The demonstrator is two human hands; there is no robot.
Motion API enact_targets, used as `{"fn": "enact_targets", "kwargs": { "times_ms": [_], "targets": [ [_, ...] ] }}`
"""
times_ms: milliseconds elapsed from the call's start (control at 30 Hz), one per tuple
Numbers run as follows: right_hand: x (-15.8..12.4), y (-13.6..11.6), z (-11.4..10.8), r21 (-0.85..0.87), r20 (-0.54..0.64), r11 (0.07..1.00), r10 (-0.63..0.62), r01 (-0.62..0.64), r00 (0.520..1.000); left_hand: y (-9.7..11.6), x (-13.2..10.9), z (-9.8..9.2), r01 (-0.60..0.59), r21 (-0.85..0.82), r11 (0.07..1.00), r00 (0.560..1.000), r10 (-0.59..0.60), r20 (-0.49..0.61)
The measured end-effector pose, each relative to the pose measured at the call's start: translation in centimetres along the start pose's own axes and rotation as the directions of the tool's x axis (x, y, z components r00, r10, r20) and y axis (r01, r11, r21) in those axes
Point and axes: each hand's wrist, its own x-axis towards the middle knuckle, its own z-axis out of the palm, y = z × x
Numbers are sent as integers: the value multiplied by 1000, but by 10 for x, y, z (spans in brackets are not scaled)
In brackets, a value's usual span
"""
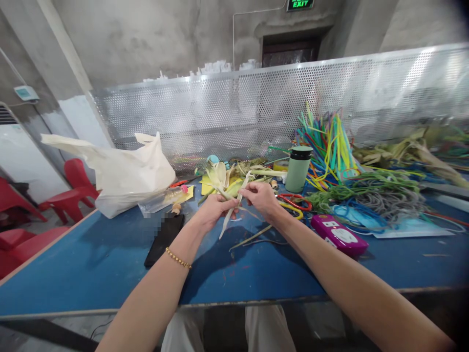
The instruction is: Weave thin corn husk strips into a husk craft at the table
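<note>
Pale corn husk strips (226, 224) run between my two hands above the blue table. My left hand (214, 211) is closed on them, fingers pinched, with one strip hanging below. My right hand (261, 196) pinches the upper part of a strip close to the left fingertips. Just behind my left hand, wide cream husk leaves (219, 175) fan upward; whether they join the held strips I cannot tell. Red-handled scissors (295, 201) lie beyond my right wrist. Thin loose strips (252, 237) rest on the table below the hands.
A black phone (164, 240) lies left of my forearm, near a white plastic bag (128, 178). To the right are a green tumbler (298, 171), a purple case (339, 235), colored strips (335, 146) and tangled cords (384, 188). A perforated metal panel (220, 112) borders the back.
</note>
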Motion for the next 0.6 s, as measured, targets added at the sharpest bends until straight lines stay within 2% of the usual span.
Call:
{"fn": "enact_targets", "kwargs": {
  "times_ms": [100,200,267,333,367,400,467,533,600],
  "targets": [
    [2,4,0,-41,6,999,16,-16,1000,1,-1,-1,30,20,999,999,-31,34],
    [4,6,-4,-172,38,985,-7,14,999,0,-1,-2,53,32,998,998,-55,41],
    [5,4,-9,-309,-73,946,-125,97,989,0,0,-1,52,29,998,998,-53,33],
    [4,1,-13,-422,-178,883,-300,203,937,-2,0,0,33,32,999,999,-34,30],
    [4,-2,-14,-447,-159,853,-372,269,914,-2,0,0,22,35,999,999,-24,31],
    [3,-3,-14,-442,-84,830,-417,341,905,-3,0,1,14,39,999,999,-15,32],
    [2,-6,-12,-353,128,820,-433,449,892,-5,1,0,2,54,999,999,-4,34],
    [1,-6,-9,-257,242,858,-388,444,889,-5,1,0,-8,81,997,1000,6,26],
    [1,-5,-7,-192,253,910,-315,366,915,-4,0,0,-18,94,995,999,15,28]
  ]
}}
